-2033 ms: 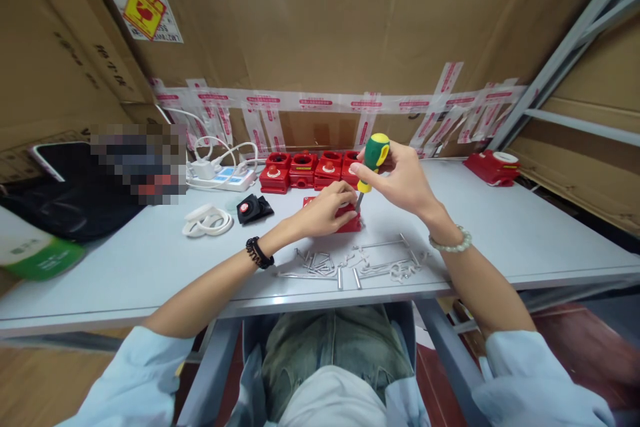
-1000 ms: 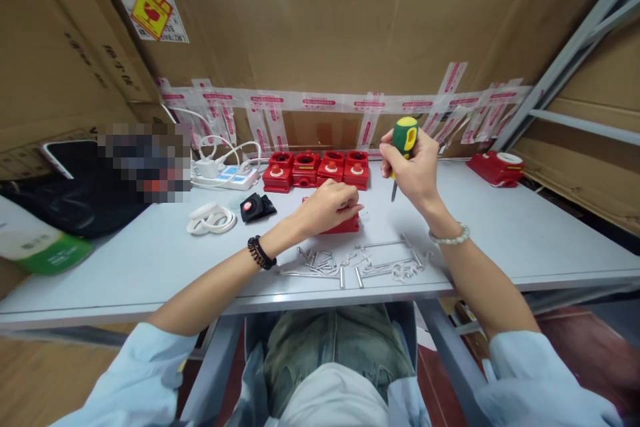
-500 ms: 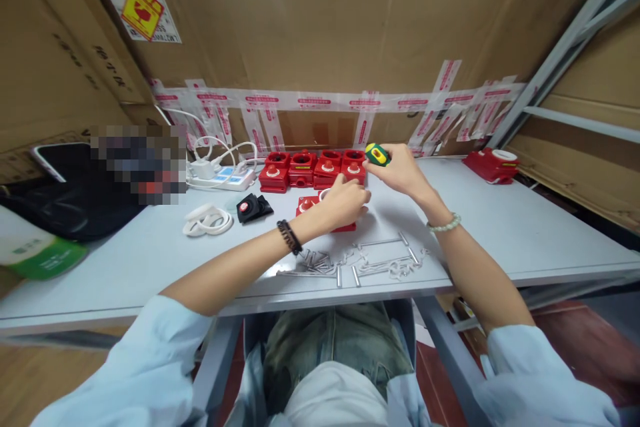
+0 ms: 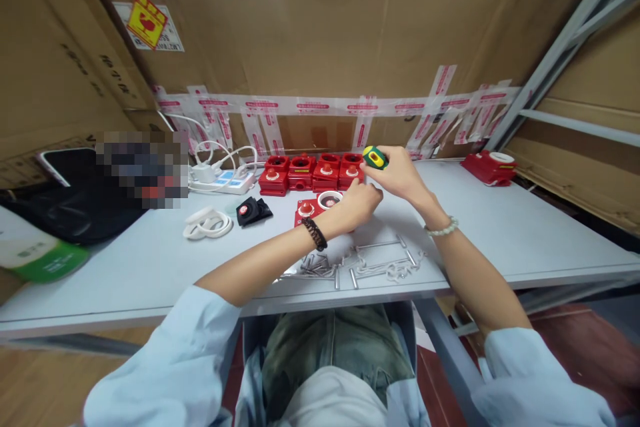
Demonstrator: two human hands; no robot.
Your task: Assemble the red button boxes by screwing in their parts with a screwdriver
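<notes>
My right hand (image 4: 397, 173) is closed round the green and yellow handle of a screwdriver (image 4: 375, 157); the blade does not show. Below and left of it, my left hand (image 4: 357, 207) has its fingers bent together. Whatever they pinch is hidden. Under that hand and wrist lies a red housing (image 4: 306, 208) with a red knob and a white-ringed round opening, partly covered. Just behind, a row of similar red housings (image 4: 301, 173) stands along the back of the table. Metal T-shaped rods (image 4: 354, 278) with thin cords lie in front, near the table's edge.
A white power strip (image 4: 227, 180) with plugs, a coiled white cable (image 4: 207, 223) and a black part (image 4: 253, 211) lie to the left. Another red housing (image 4: 489, 168) sits far right. Cardboard (image 4: 320, 27) walls the back; a metal frame (image 4: 570, 33) rises at right.
My left hand has moved right, uncovering the housing's white-ringed opening. My right hand keeps the screwdriver with its handle tilted slightly differently. The view has shifted a little.
</notes>
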